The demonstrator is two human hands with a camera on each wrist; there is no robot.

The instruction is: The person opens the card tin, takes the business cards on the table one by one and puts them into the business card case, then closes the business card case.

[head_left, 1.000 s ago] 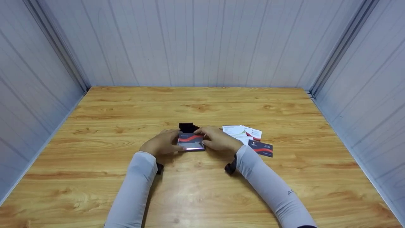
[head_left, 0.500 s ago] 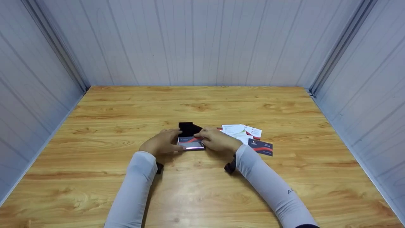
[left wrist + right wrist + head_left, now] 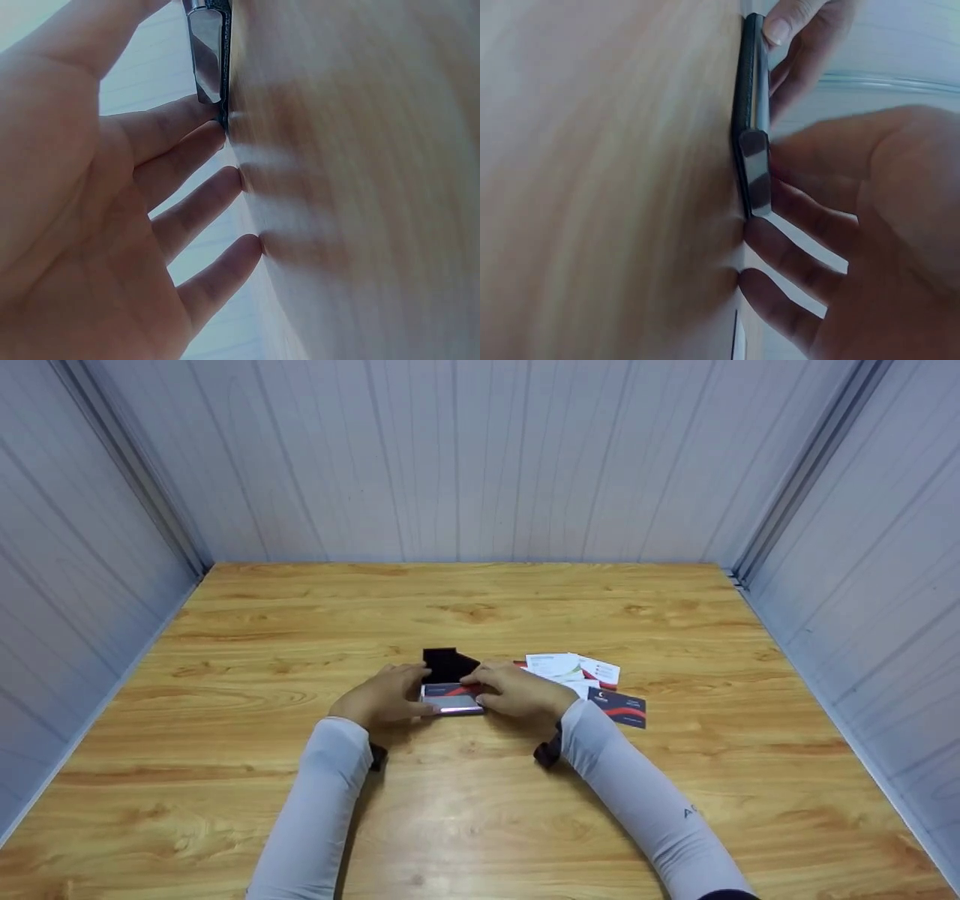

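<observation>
A metal business card case (image 3: 459, 710) with a black covering lies on the wooden table, its black lid (image 3: 446, 666) folded back behind it. In it lies a dark business card (image 3: 436, 690) with a red stripe. My left hand (image 3: 384, 697) holds the case's left end, thumb at the front edge and fingers toward the back. At the right end, my right hand (image 3: 525, 690) has its index finger at the card's back edge and its thumb at the right side. The right wrist view shows the right fingertips low beside the case (image 3: 754, 172), near the tabletop.
Several loose business cards (image 3: 555, 664), white ones and a dark one (image 3: 621, 708) with a red stripe, lie overlapping right of my right hand. Pale panel walls (image 3: 480, 457) border the wooden table (image 3: 465, 615) at the back and both sides.
The dark card has shifted slightly toward the front and down into the case, with my right fingers following it. More of the black lid shows. My left hand stays in place.
</observation>
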